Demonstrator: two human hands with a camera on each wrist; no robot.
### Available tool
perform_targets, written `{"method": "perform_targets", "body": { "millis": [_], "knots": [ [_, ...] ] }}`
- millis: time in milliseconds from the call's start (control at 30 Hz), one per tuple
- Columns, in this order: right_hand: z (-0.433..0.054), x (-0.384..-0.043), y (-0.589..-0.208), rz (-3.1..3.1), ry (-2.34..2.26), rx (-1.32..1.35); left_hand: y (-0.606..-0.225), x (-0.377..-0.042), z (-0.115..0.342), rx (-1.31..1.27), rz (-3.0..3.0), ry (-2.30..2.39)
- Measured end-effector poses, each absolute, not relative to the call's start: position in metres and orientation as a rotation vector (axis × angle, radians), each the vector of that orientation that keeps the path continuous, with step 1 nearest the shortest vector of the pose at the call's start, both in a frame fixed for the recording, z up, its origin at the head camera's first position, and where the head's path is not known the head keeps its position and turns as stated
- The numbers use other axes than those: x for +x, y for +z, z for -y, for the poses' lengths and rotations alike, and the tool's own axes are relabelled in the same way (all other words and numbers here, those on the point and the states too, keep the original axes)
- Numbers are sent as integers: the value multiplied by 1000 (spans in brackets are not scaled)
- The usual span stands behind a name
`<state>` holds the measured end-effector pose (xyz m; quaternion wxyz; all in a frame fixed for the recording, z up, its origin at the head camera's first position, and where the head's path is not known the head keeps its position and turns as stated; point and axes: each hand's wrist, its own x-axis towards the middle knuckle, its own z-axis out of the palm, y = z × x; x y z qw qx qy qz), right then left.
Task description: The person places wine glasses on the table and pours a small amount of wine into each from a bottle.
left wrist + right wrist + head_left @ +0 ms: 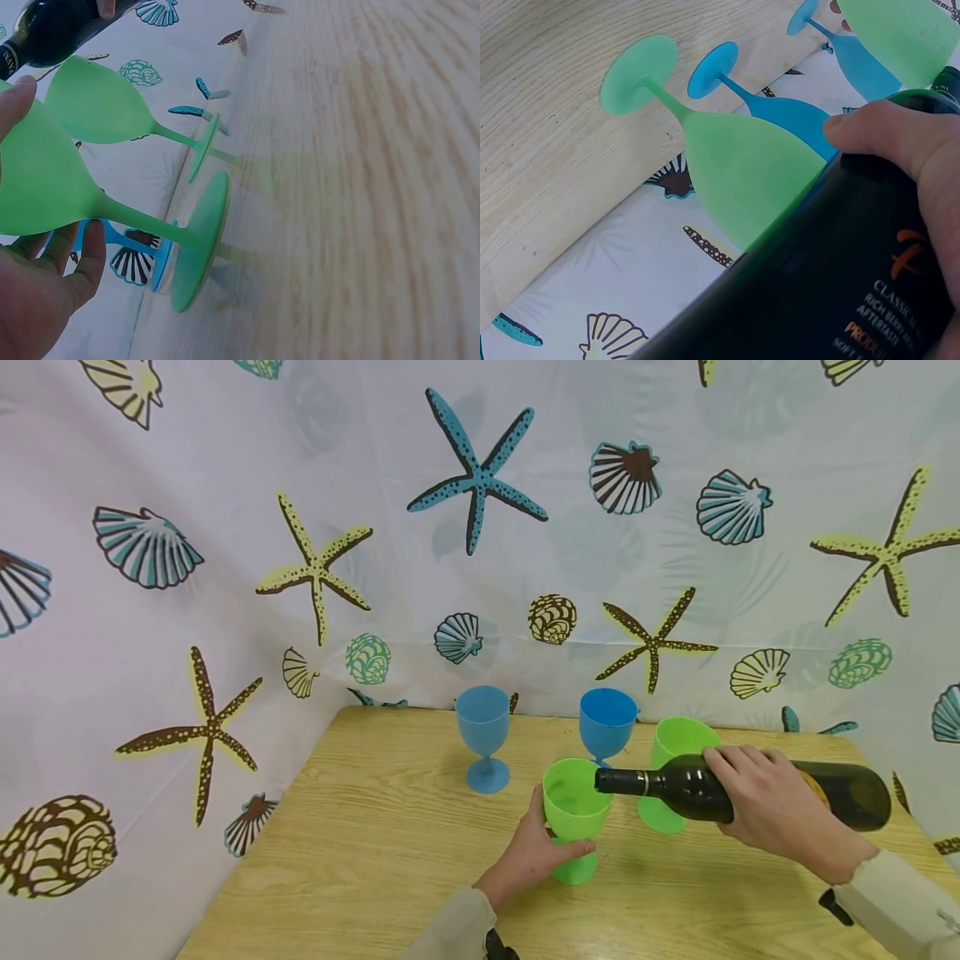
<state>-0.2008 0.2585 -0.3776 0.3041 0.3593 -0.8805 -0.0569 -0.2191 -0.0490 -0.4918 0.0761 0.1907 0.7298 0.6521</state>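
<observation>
Head view: the left hand (528, 852) is curled round the near green goblet (576, 814), which is upright over the wooden table (337, 835). The right hand (772, 802) grips a dark bottle (688, 789) tipped nearly level, its mouth at the goblet's rim. Left wrist view: thumb and fingers hold the bowl from opposite sides, stem and foot showing past the fingertips. Right wrist view: the hand clasps the bottle, a second green goblet (746, 165) near it.
</observation>
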Motion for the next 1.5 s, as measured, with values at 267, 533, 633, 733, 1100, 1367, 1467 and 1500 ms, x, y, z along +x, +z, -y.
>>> {"method": "perform_targets", "body": {
  "millis": [267,533,633,733,1100,1367,1467,1500],
  "knots": [
    [-258,-200,-375,2360,-161,954,-494,-219,49,589,-2171,1965],
    [-258,-200,-373,2364,-164,954,-492,-219,50,590,-2183,1956],
    [-258,-200,-373,2366,-163,957,-492,-219,50,585,-2186,1959],
    [-257,-201,-373,2372,-164,959,-492,-220,50,578,-2184,1961],
    [-256,-200,-372,2405,-172,954,-493,-219,51,576,-2170,1962],
    [-256,-201,-371,2409,-175,960,-493,-221,51,585,-2167,1971],
    [-256,-201,-371,2405,-175,965,-493,-221,51,574,-2173,1963],
    [-256,-201,-371,2404,-174,966,-493,-221,51,572,-2174,1961]
  ]
}}
